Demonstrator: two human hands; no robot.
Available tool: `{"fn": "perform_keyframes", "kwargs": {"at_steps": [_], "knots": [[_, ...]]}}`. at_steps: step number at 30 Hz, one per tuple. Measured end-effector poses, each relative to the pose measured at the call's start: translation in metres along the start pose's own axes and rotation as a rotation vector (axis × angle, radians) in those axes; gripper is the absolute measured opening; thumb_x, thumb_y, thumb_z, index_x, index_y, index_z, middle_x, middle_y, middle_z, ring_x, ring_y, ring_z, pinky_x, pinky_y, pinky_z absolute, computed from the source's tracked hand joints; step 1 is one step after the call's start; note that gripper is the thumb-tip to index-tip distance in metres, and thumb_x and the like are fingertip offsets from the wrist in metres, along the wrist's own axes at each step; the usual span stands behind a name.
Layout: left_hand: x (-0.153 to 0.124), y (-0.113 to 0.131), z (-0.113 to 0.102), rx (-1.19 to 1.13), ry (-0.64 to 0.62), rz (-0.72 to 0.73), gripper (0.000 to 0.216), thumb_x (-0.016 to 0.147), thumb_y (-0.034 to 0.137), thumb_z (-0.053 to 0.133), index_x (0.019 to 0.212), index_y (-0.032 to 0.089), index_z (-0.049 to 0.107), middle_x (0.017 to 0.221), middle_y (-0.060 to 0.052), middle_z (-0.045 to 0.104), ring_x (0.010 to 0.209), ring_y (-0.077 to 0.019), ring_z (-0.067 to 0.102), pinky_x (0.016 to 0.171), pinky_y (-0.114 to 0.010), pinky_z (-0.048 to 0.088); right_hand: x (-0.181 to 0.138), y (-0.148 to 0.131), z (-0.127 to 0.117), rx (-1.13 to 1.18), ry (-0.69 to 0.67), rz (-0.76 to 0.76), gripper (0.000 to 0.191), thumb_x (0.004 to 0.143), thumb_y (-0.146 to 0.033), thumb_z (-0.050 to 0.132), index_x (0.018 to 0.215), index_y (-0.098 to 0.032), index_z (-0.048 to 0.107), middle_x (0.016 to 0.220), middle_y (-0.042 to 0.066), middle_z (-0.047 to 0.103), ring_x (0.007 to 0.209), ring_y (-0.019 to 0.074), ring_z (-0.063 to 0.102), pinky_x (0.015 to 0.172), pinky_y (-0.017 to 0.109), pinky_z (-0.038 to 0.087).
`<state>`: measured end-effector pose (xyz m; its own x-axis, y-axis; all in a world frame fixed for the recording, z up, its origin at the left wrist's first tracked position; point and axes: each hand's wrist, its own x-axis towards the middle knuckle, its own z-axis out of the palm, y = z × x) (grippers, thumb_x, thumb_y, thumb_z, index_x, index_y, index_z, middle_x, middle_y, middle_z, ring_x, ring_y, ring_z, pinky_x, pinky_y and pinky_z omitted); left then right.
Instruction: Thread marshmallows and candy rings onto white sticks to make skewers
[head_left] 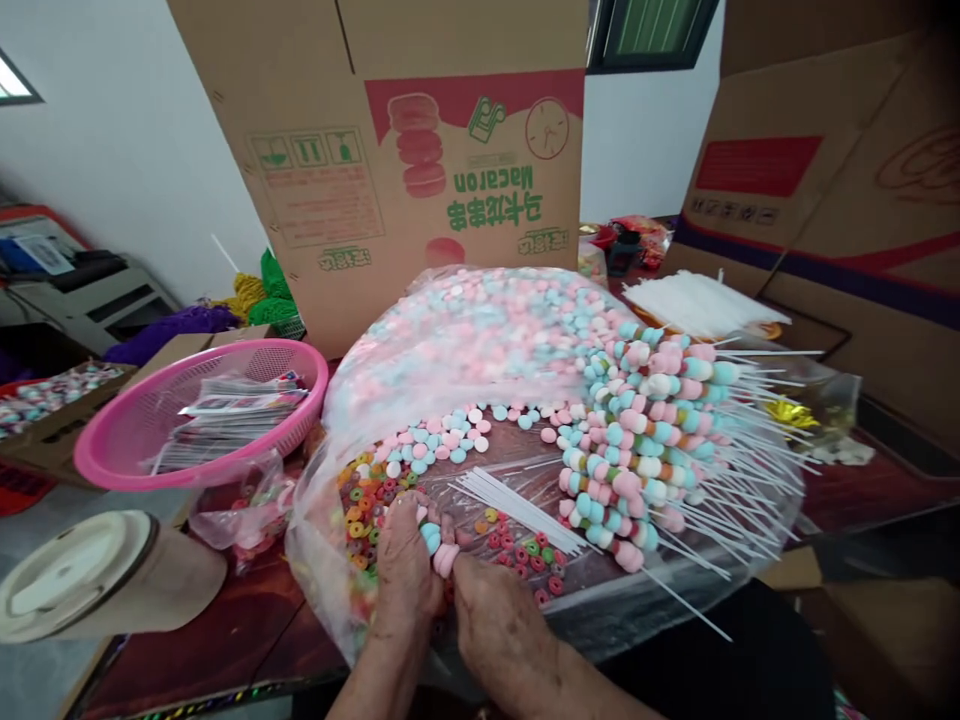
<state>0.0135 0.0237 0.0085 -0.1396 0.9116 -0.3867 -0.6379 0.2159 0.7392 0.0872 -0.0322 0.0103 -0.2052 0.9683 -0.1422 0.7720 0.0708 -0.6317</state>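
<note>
My left hand (409,560) is closed around a short row of pink and blue marshmallow-like candies, a candy skewer (431,537). Against its near end, at a pink candy, my right hand (499,610) is pinched shut; the stick itself is hidden by the fingers. Fruit-coloured ring candies (536,562) lie on both sides of my hands. Just beyond them is a small bundle of white sticks (517,510). Loose pink, blue and white candies (442,437) spill from a big heap under clear plastic (465,340). Many filled skewers (645,440) are stacked at the right, sticks pointing right.
A pink basket (88,455) with flat printed packets stands at left, behind a lidded paper cup (172,580). A large cardboard box (315,90) rises behind the heap, another box (825,200) at right. White sticks in a pile (701,300) lie at back right.
</note>
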Motion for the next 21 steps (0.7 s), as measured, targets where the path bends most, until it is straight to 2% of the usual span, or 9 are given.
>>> {"fn": "perform_keyframes", "kwargs": {"at_steps": [3,5,7,9,12,14,16,19,21], "knots": [[-0.001,-0.004,0.003,0.007,-0.020,-0.006,0.013,0.072,0.026,0.053,0.064,0.019,0.045,0.048,0.007,0.044,0.038,-0.0064,0.041,0.043,-0.020,0.041,0.001,-0.001,-0.007,-0.058,-0.034,-0.003,0.032,0.077,-0.010,0.040,0.102,-0.022,0.057,0.090,0.005,0.069,0.082,0.0195,0.063,0.064,0.026,0.038],[0.000,-0.002,0.003,0.031,-0.051,-0.019,0.012,0.073,0.030,0.055,0.075,0.020,0.049,0.057,0.005,0.052,0.044,-0.0075,0.048,0.046,-0.020,0.044,-0.005,0.009,-0.030,-0.174,-0.048,0.032,0.033,0.077,-0.009,0.041,0.102,-0.022,0.058,0.088,0.005,0.068,0.078,0.0197,0.062,0.061,0.026,0.038],[0.003,0.004,0.000,0.080,-0.088,-0.016,0.025,0.075,0.038,0.055,0.094,0.023,0.049,0.076,0.001,0.060,0.054,-0.0095,0.055,0.051,-0.023,0.047,-0.015,0.034,-0.066,-0.369,0.017,0.150,0.030,0.079,-0.009,0.038,0.096,-0.021,0.061,0.085,0.007,0.067,0.076,0.0204,0.060,0.061,0.028,0.037],[0.008,0.010,-0.007,0.181,-0.092,0.012,0.038,0.073,0.042,0.057,0.106,0.025,0.046,0.089,-0.002,0.061,0.062,-0.0112,0.058,0.054,-0.025,0.048,-0.026,0.071,-0.107,-0.559,0.217,0.251,0.029,0.084,-0.015,0.035,0.093,-0.022,0.061,0.084,0.007,0.066,0.076,0.0207,0.058,0.061,0.029,0.036],[0.013,0.012,-0.020,0.350,-0.071,0.018,0.038,0.068,0.040,0.063,0.100,0.021,0.052,0.083,-0.002,0.063,0.058,-0.0108,0.057,0.055,-0.024,0.047,-0.040,0.122,-0.149,-0.843,0.219,0.311,0.022,0.081,-0.019,0.041,0.077,-0.020,0.062,0.078,0.009,0.064,0.075,0.0260,0.055,0.060,0.034,0.034],[0.013,0.010,-0.026,0.415,-0.105,0.011,0.033,0.067,0.040,0.064,0.089,0.017,0.057,0.074,-0.001,0.063,0.055,-0.0103,0.056,0.055,-0.023,0.045,-0.045,0.136,-0.152,-0.956,0.330,0.325,0.019,0.080,-0.023,0.044,0.077,-0.018,0.062,0.083,0.013,0.063,0.079,0.0301,0.054,0.060,0.038,0.034],[0.012,0.007,-0.029,0.491,-0.135,0.079,0.029,0.068,0.040,0.063,0.083,0.016,0.059,0.070,-0.001,0.063,0.054,-0.0104,0.054,0.055,-0.022,0.043,-0.047,0.132,-0.140,-1.019,0.456,0.290,0.020,0.079,-0.021,0.047,0.090,-0.016,0.062,0.093,0.016,0.061,0.087,0.0328,0.051,0.065,0.042,0.035],[0.010,0.006,-0.030,0.676,-0.138,0.264,0.023,0.070,0.036,0.061,0.083,0.016,0.063,0.071,-0.001,0.062,0.060,-0.0114,0.053,0.057,-0.021,0.041,-0.047,0.118,-0.114,-1.012,0.491,0.191,0.031,0.079,-0.016,0.046,0.108,-0.014,0.056,0.105,0.017,0.057,0.093,0.0316,0.050,0.073,0.043,0.035],[0.009,0.007,-0.030,0.784,-0.169,0.330,0.018,0.071,0.032,0.060,0.080,0.017,0.064,0.069,0.000,0.061,0.062,-0.0120,0.051,0.058,-0.021,0.040,-0.046,0.120,-0.102,-1.003,0.504,0.203,0.033,0.081,-0.017,0.044,0.112,-0.013,0.053,0.106,0.017,0.056,0.089,0.0300,0.051,0.071,0.041,0.036]]}}
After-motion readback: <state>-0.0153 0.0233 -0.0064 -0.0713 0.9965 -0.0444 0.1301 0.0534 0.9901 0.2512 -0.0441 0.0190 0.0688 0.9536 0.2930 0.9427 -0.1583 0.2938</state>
